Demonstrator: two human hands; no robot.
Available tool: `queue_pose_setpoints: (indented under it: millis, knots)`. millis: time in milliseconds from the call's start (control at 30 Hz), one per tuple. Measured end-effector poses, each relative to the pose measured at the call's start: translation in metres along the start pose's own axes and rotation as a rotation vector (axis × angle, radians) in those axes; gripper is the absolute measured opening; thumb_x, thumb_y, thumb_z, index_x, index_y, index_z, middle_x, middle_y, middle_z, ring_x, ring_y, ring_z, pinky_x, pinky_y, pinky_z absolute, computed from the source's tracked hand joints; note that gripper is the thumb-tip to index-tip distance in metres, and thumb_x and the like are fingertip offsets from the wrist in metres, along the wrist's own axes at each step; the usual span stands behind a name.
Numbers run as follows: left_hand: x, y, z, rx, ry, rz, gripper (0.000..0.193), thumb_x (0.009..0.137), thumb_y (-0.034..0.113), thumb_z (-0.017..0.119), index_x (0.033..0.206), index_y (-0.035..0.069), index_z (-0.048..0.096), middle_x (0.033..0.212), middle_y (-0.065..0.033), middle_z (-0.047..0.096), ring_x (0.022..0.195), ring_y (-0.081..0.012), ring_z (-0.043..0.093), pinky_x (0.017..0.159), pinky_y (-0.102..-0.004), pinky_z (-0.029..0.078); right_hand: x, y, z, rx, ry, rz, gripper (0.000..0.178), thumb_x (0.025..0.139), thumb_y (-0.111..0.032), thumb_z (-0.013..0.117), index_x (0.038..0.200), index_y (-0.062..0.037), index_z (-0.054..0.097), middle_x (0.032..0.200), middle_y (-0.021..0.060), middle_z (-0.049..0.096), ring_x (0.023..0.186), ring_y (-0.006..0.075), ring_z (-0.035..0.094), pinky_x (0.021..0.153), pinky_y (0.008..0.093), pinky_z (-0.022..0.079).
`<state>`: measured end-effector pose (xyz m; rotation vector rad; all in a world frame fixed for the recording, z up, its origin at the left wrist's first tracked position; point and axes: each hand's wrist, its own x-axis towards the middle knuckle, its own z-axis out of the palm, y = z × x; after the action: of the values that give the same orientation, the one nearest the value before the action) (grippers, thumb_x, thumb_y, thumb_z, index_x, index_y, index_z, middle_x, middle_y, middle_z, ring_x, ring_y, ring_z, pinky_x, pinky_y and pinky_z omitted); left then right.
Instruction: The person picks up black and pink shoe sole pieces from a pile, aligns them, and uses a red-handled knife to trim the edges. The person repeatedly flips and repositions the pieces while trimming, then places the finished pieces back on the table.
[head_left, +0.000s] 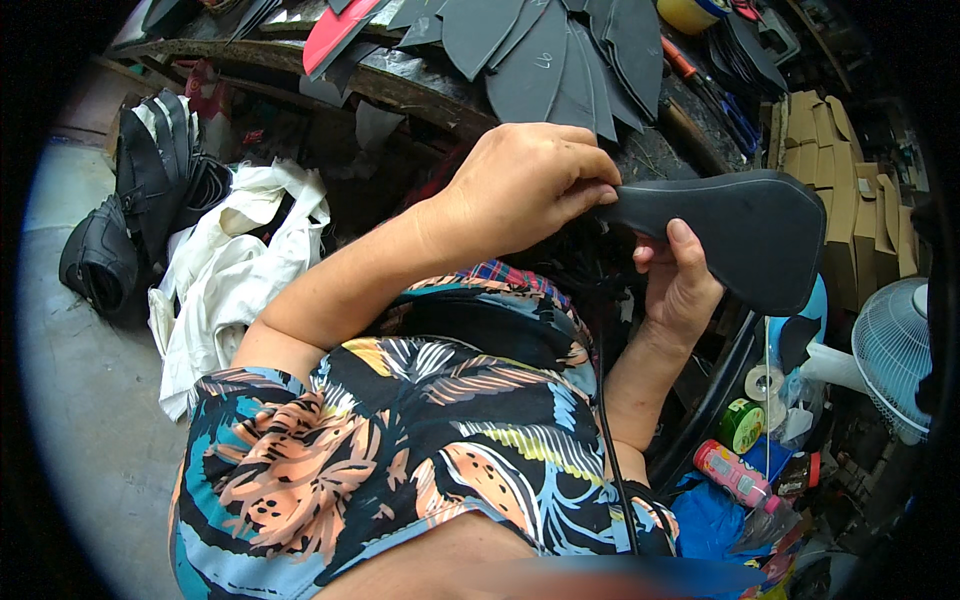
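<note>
Panels point(548, 62) are spread on the far bench point(420, 92); nearer, a piece point(745, 235) is held between cloth point(215, 270) at left and fan point(892, 345) at right.

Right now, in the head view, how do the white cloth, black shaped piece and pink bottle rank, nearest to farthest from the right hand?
From the right hand:
1. Black shaped piece: touching the hand.
2. Pink bottle: at lower right.
3. White cloth: across on the left.
</note>
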<state>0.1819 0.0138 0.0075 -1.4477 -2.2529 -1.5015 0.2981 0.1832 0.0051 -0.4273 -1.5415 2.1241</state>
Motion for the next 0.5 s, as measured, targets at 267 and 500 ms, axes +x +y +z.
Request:
queue_pose_setpoints:
  millis: [267, 500]
  knots:
    - [0.000, -0.001, -0.005, -0.380, -0.134, -0.219, 0.009, 0.086, 0.007, 0.069, 0.092, 0.000, 0.068, 0.077, -0.0101, 0.062, 0.068, -0.0201, 0.061, 0.062, -0.0265, 0.047, 0.002, 0.002, -0.001, 0.040, -0.028, -0.054, 0.022, 0.083, -0.005, 0.072, 0.101, 0.0047, 0.065, 0.083, 0.0151, 0.068, 0.056, 0.0198, 0.065, 0.048, 0.0278, 0.051]
    - [0.004, 0.000, 0.006, -0.014, 0.106, 0.114, 0.011, 0.084, 0.007, 0.072, 0.090, 0.000, 0.067, 0.077, -0.0109, 0.062, 0.069, -0.0241, 0.061, 0.062, -0.0295, 0.048, 0.002, 0.007, 0.005, -0.037, 0.026, -0.021, 0.024, 0.082, -0.005, 0.074, 0.102, 0.0039, 0.064, 0.086, 0.0144, 0.069, 0.056, 0.0198, 0.065, 0.048, 0.0279, 0.052]
